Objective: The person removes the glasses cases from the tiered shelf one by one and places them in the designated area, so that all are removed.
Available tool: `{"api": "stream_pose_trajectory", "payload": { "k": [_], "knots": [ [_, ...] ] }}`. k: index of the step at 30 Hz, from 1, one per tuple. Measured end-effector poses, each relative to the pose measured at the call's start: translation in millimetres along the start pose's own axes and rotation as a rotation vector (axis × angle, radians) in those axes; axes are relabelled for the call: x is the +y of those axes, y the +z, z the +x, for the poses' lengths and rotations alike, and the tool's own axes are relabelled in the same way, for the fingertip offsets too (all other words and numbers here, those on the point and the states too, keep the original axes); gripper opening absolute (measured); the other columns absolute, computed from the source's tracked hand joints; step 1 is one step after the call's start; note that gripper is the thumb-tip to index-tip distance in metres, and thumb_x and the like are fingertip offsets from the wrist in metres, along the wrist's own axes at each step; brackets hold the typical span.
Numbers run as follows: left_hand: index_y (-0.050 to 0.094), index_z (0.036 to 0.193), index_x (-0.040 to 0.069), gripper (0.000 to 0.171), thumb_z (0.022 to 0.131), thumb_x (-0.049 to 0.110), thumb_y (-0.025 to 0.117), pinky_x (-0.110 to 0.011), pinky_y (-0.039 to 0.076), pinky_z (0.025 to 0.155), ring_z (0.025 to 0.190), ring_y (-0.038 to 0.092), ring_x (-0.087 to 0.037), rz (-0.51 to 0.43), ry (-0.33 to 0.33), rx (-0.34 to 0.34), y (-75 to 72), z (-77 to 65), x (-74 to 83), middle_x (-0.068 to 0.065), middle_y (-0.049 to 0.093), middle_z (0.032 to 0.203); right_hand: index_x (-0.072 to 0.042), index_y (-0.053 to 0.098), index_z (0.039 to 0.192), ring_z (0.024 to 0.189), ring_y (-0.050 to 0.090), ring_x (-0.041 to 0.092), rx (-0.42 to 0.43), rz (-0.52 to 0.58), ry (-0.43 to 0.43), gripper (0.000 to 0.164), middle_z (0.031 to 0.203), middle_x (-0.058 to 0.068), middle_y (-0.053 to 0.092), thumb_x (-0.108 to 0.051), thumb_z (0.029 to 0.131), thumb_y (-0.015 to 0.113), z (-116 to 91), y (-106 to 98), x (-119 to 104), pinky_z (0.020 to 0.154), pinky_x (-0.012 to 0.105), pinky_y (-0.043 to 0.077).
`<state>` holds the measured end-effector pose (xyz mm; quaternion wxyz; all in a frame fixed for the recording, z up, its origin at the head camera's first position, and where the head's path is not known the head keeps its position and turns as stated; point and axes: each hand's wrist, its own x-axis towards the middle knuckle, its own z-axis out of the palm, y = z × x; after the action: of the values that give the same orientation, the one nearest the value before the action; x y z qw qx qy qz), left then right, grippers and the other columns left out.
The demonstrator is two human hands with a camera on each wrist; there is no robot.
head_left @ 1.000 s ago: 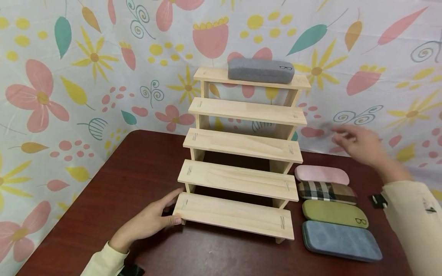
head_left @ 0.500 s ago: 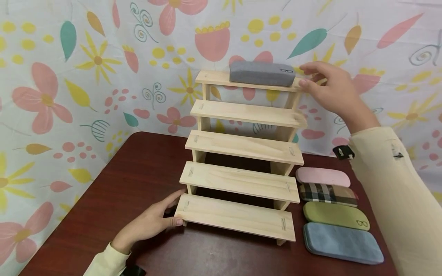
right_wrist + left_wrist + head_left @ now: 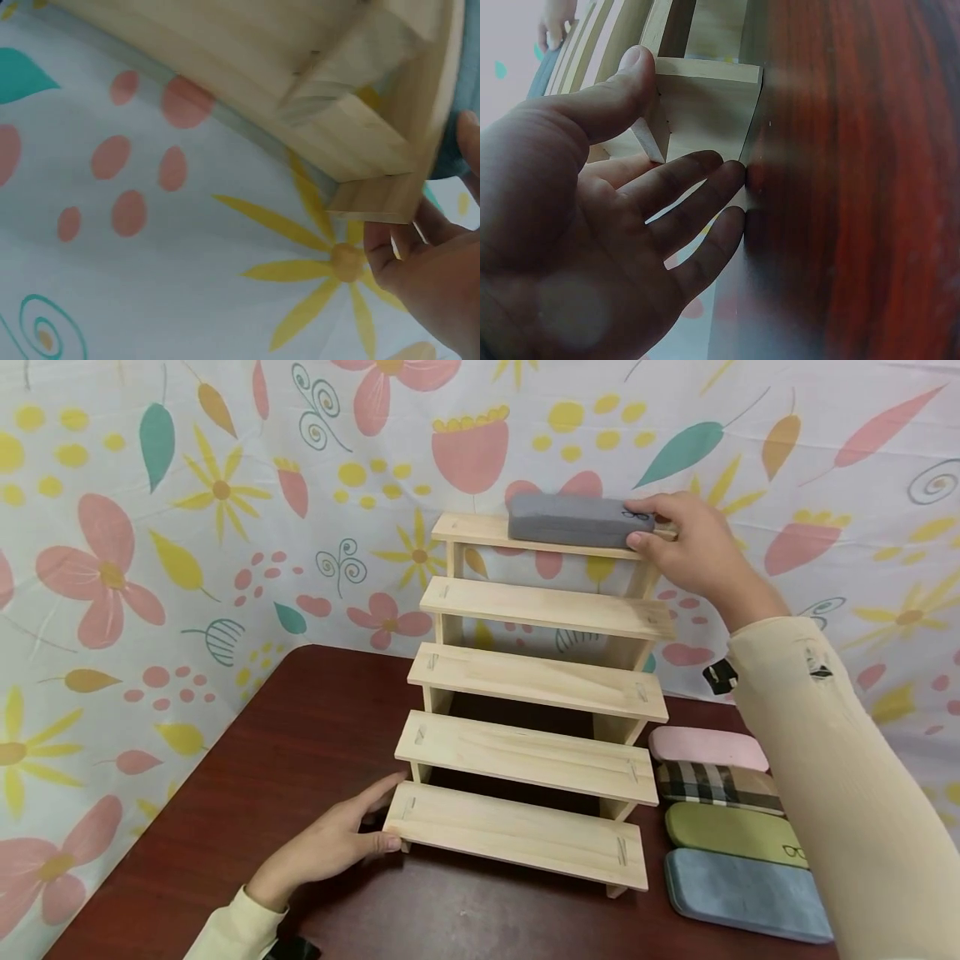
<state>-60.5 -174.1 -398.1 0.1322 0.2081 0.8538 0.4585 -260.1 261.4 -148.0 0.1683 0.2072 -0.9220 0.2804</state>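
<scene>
A pale wooden rack (image 3: 536, 675) of stepped shelves stands on the table. On its top shelf lies a grey glasses case (image 3: 562, 518), with a small glasses print partly covered by fingers. My right hand (image 3: 697, 547) holds this case by its right end, thumb in front and fingers behind. In the right wrist view, the right hand (image 3: 442, 266) is beside the top shelf's end and the case (image 3: 466, 82). My left hand (image 3: 330, 842) grips the left end of the bottom shelf. The left wrist view shows its thumb (image 3: 634, 71) on the shelf's edge, the other fingers beside the side panel.
Right of the rack, glasses cases lie in a column: pink (image 3: 708, 747), plaid (image 3: 716, 785), green (image 3: 731, 831) and blue (image 3: 746, 893). My right sleeve (image 3: 832, 735) covers some of their right ends. A flower-print cloth (image 3: 247, 518) hangs behind the dark red table (image 3: 315, 710).
My right hand has moved up and left from above the column of cases to the grey glasses case and taken hold of its right end. The left hand stays on the bottom shelf.
</scene>
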Motion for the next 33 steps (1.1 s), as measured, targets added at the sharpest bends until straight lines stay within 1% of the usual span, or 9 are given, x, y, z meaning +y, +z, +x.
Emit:
{"api": "stream_pose_trajectory", "payload": {
  "k": [3,6,10,13,17,22,26,29,33],
  "knots": [
    [0.027,0.161,0.018,0.086,0.092,0.037,0.075,-0.047,0.037,0.105,0.126,0.053,-0.017,0.001,0.002,-0.001,-0.7,-0.3,0.0,-0.004,0.057,0.142,-0.006,0.059,0.141,0.12,0.047,0.03,0.05,0.033,-0.014,0.041,0.138,0.021,0.053,-0.014,0.101,0.065,-4,3,3,0.097,0.039,0.04],
    [0.027,0.161,0.018,0.085,0.092,0.037,0.074,-0.046,0.037,0.105,0.125,0.053,-0.016,0.005,0.002,-0.003,-1.3,-1.2,0.2,-0.002,0.058,0.141,-0.005,0.059,0.138,0.117,0.047,0.025,0.071,0.068,-0.007,0.039,0.138,0.018,0.053,-0.016,0.101,0.064,-6,5,3,0.096,0.033,0.04],
    [0.027,0.161,0.018,0.085,0.093,0.037,0.073,-0.043,0.038,0.104,0.122,0.055,-0.015,0.0,0.005,-0.007,-1.5,-1.5,0.9,-0.002,0.059,0.139,-0.002,0.056,0.133,0.116,0.049,0.018,0.086,0.126,0.009,0.036,0.137,0.017,0.054,-0.016,0.101,0.064,-8,6,4,0.097,0.032,0.038],
    [0.027,0.161,0.018,0.085,0.093,0.037,0.073,-0.043,0.039,0.104,0.122,0.055,-0.015,-0.002,0.006,-0.009,-1.5,-1.1,1.3,-0.002,0.059,0.139,0.0,0.053,0.13,0.11,0.052,0.013,0.092,0.169,0.02,0.034,0.131,0.016,0.056,-0.015,0.101,0.063,-10,5,6,0.091,0.024,0.04],
    [0.026,0.161,0.019,0.085,0.093,0.037,0.073,-0.044,0.038,0.104,0.123,0.054,-0.015,0.0,0.005,-0.01,-1.6,-0.5,1.5,-0.002,0.058,0.141,-0.003,0.049,0.124,0.104,0.056,0.012,0.083,0.202,0.022,0.027,0.125,0.013,0.056,-0.013,0.102,0.061,-14,3,10,0.082,0.02,0.043],
    [0.027,0.161,0.018,0.085,0.093,0.038,0.073,-0.046,0.038,0.104,0.124,0.053,-0.017,0.006,0.002,-0.011,-1.5,-0.8,0.9,-0.003,0.057,0.142,-0.007,0.048,0.117,0.108,0.058,0.012,0.076,0.251,0.026,0.021,0.122,0.009,0.053,-0.011,0.101,0.06,-17,-1,14,0.083,0.02,0.045],
    [0.027,0.161,0.018,0.085,0.092,0.038,0.073,-0.048,0.038,0.104,0.126,0.052,-0.018,0.007,0.002,-0.009,-1.4,-1.1,0.2,-0.005,0.057,0.142,-0.011,0.047,0.112,0.101,0.057,0.012,0.08,0.27,0.039,0.016,0.114,0.005,0.051,-0.01,0.101,0.06,-20,-4,18,0.079,0.019,0.043],
    [0.027,0.161,0.019,0.085,0.093,0.038,0.073,-0.046,0.038,0.104,0.125,0.053,-0.017,0.003,0.007,-0.008,-1.6,-0.9,-0.4,-0.005,0.057,0.142,-0.014,0.046,0.111,0.097,0.055,0.012,0.083,0.306,0.059,0.016,0.111,0.004,0.049,-0.009,0.102,0.057,-22,-7,21,0.075,0.019,0.042],
    [0.027,0.161,0.019,0.084,0.093,0.036,0.073,-0.044,0.039,0.104,0.123,0.055,-0.016,0.004,0.012,-0.01,-2.1,-0.7,-1.3,-0.004,0.058,0.141,-0.017,0.043,0.112,0.107,0.052,0.015,0.07,0.328,0.105,0.022,0.114,0.0,0.045,-0.012,0.1,0.061,-23,-10,25,0.079,0.018,0.04]
  ]
}}
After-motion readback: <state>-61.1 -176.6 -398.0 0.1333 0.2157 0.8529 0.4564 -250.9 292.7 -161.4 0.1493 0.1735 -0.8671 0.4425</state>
